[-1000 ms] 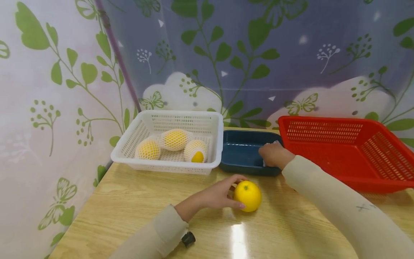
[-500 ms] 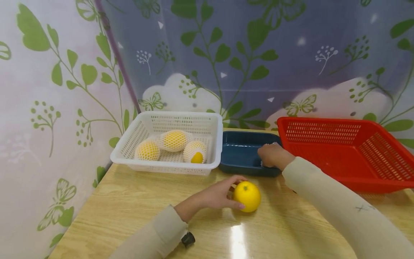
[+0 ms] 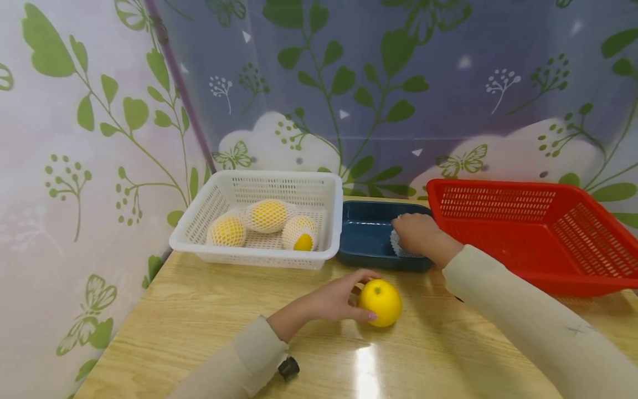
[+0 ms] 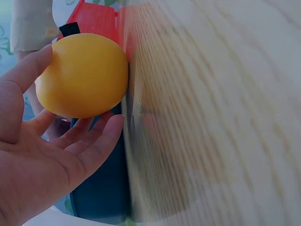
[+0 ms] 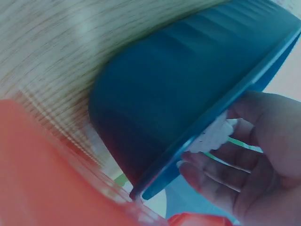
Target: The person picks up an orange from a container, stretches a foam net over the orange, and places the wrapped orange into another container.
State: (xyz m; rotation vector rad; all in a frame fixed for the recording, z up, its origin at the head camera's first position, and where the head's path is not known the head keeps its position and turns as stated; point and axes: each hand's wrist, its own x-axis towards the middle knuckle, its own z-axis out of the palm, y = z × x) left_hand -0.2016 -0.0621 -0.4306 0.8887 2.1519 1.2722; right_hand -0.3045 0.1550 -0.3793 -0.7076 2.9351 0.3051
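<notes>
A bare yellow orange [image 3: 380,302] rests on the table, with my left hand [image 3: 344,298] around its left side. In the left wrist view the thumb touches the orange [image 4: 84,77], and the other fingers bend below it. My right hand [image 3: 423,234] reaches into the right end of the dark blue tray [image 3: 366,259]. White foam netting [image 3: 399,244] lies at its fingers there. In the right wrist view, thumb and fingers of the right hand [image 5: 254,160] stand apart, with the foam netting [image 5: 214,136] between them, partly hidden by the tray's rim.
Left of the tray, a white basket [image 3: 259,257] contains several yellow fruits [image 3: 269,216] in foam nets; one is partly bare. A red basket [image 3: 528,282] stands at right. Behind is a printed curtain [image 3: 319,111]. Wooden tabletop [image 3: 319,360] lies in front.
The right hand has shifted slightly up within the tray, and its sleeve to the right. More of the foam netting now shows, spread out at the fingers. Left hand and orange stay put.
</notes>
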